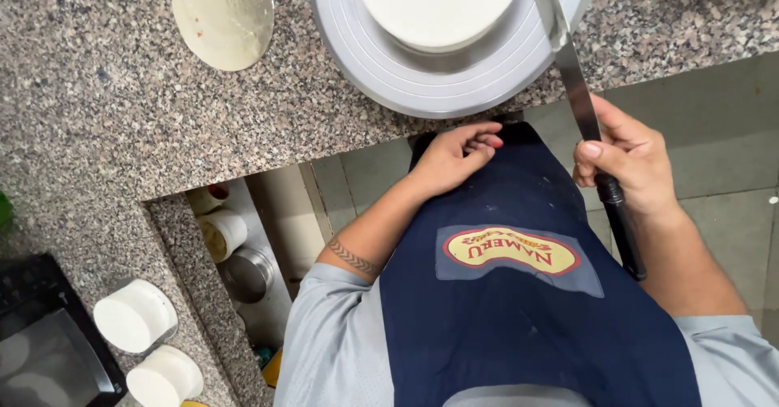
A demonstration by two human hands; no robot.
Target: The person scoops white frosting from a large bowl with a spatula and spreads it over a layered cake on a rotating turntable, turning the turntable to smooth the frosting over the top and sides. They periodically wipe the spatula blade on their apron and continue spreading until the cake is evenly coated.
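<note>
Nearest, a navy apron (519,310) carries a yellow oval label edged in red, and two white tubs (146,342) stand low on the left. The left hand (454,157) rests on the apron top, loosely curled and holding nothing, while the right hand (629,163) grips the black handle of a long spatula (578,90). Its blade runs up and slightly left, away from the hands, over the grey turntable (381,58) beside the white cake (438,1) on the granite worktop (105,99); a round gold board (223,13) lies far left.
</note>
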